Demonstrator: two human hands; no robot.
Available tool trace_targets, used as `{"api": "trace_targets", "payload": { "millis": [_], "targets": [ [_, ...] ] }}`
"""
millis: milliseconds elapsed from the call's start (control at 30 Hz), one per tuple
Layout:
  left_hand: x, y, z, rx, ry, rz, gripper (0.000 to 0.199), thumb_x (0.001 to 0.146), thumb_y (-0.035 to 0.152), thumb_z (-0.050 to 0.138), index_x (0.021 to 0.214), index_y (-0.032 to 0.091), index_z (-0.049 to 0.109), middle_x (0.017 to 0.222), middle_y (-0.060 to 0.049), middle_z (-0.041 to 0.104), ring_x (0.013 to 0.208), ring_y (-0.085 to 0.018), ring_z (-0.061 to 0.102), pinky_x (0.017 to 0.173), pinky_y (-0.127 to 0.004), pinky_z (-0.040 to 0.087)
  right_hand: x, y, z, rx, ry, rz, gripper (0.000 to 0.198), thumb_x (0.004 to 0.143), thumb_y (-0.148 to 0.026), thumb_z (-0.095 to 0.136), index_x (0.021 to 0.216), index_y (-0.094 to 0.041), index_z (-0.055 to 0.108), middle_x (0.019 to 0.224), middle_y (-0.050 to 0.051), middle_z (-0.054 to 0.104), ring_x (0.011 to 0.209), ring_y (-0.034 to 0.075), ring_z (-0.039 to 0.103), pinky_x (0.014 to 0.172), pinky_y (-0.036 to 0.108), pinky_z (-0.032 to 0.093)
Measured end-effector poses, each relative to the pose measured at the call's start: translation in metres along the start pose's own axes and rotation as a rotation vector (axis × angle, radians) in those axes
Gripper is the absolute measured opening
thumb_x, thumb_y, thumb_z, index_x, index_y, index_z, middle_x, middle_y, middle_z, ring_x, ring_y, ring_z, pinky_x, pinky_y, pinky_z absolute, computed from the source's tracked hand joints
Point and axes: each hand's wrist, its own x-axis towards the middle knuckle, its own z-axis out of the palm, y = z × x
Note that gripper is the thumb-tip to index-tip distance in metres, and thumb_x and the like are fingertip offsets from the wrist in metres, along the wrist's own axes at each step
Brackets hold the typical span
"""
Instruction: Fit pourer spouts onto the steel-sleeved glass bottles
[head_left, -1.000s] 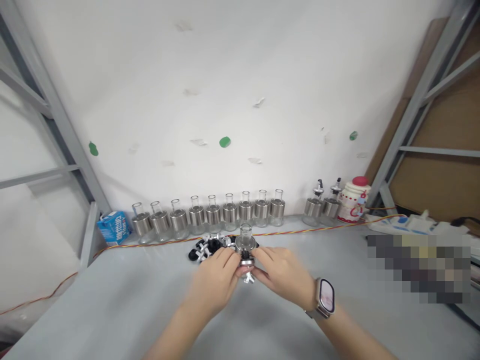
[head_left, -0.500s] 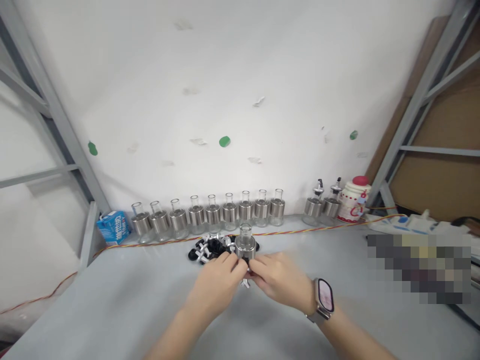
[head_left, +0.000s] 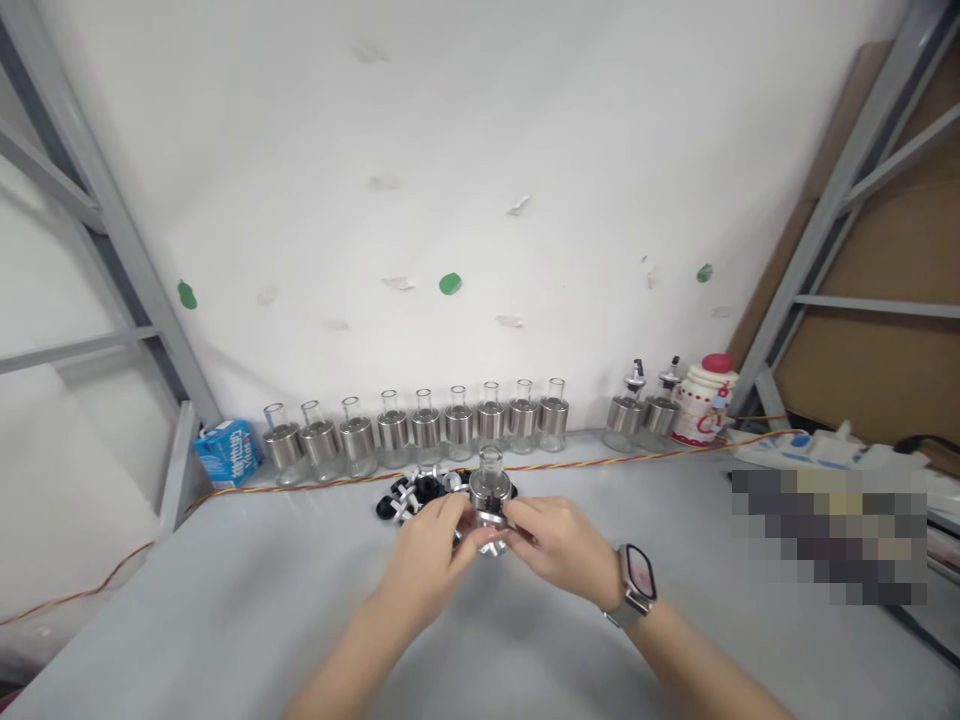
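In the head view my left hand (head_left: 429,556) and my right hand (head_left: 564,552) meet at the middle of the table. Both are closed, fingertips pinching a bottle pourer (head_left: 492,518) with black and silver parts; the fingers hide some of it. Right behind it stands an uncapped glass bottle (head_left: 491,466) with a steel sleeve, its lower part covered by the pourer and my fingers. A pile of loose black and silver pourers (head_left: 409,495) lies just left of that bottle. I wear a watch (head_left: 637,575) on my right wrist.
Along the wall runs a row of several uncapped bottles (head_left: 425,428). Two bottles with pourers fitted (head_left: 624,415) stand at the right beside a red-lidded jar (head_left: 703,402). A blue carton (head_left: 227,455) sits far left. A twisted cord (head_left: 585,462) crosses the table; power strips (head_left: 832,450) lie right.
The pourer has turned in my fingers, so its black part and silver disc now show above my fingertips. My left thumb has moved to its underside. The bottles have stayed in place.
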Motion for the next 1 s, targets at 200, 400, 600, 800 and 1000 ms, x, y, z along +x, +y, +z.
{"api": "trace_targets", "payload": {
  "millis": [200, 400, 600, 800, 1000],
  "targets": [
    [0.0, 0.0, 0.005, -0.174, -0.002, -0.059, 0.018, 0.084, 0.033, 0.039, 0.083, 0.02, 0.052, 0.078, -0.001, 0.061, 0.067, -0.014, 0.057, 0.057, -0.025, 0.043, 0.001, -0.003, 0.003, -0.107, -0.028, 0.044, 0.012, 0.08, -0.026, 0.047, 0.07, -0.019, 0.046, 0.058, -0.003, 0.058, 0.053, 0.011, 0.053, 0.049, 0.023, 0.027],
    [0.0, -0.006, 0.012, 0.025, 0.018, 0.014, 0.009, 0.081, 0.025, 0.047, 0.075, 0.019, 0.051, 0.074, -0.001, 0.059, 0.069, -0.016, 0.055, 0.06, -0.027, 0.042, 0.001, -0.007, 0.007, -0.225, -0.056, -0.015, 0.013, 0.082, -0.026, 0.047, 0.071, -0.018, 0.046, 0.062, 0.0, 0.059, 0.055, 0.013, 0.055, 0.049, 0.026, 0.025],
    [-0.002, -0.007, 0.014, 0.067, 0.019, 0.126, 0.005, 0.079, 0.017, 0.048, 0.074, 0.018, 0.05, 0.074, -0.001, 0.054, 0.069, -0.015, 0.053, 0.062, -0.027, 0.043, -0.003, -0.008, 0.013, -0.221, -0.065, -0.109, 0.015, 0.082, -0.017, 0.043, 0.067, -0.018, 0.046, 0.06, -0.001, 0.055, 0.05, 0.011, 0.05, 0.047, 0.028, 0.022],
    [-0.004, -0.007, 0.017, 0.084, 0.043, 0.181, 0.009, 0.079, 0.014, 0.045, 0.073, 0.018, 0.05, 0.072, -0.002, 0.053, 0.068, -0.015, 0.052, 0.062, -0.028, 0.044, -0.006, -0.008, 0.015, -0.181, -0.024, -0.153, 0.017, 0.082, -0.015, 0.04, 0.066, -0.017, 0.046, 0.056, -0.001, 0.053, 0.047, 0.011, 0.046, 0.046, 0.027, 0.022],
    [-0.002, -0.006, 0.012, -0.002, 0.137, 0.19, 0.006, 0.08, 0.017, 0.046, 0.083, 0.018, 0.051, 0.077, -0.003, 0.056, 0.073, -0.016, 0.053, 0.066, -0.029, 0.045, -0.002, -0.008, 0.009, -0.195, 0.086, -0.131, 0.022, 0.085, -0.02, 0.038, 0.064, -0.018, 0.047, 0.055, -0.001, 0.053, 0.048, 0.011, 0.048, 0.048, 0.027, 0.024]
  ]
}}
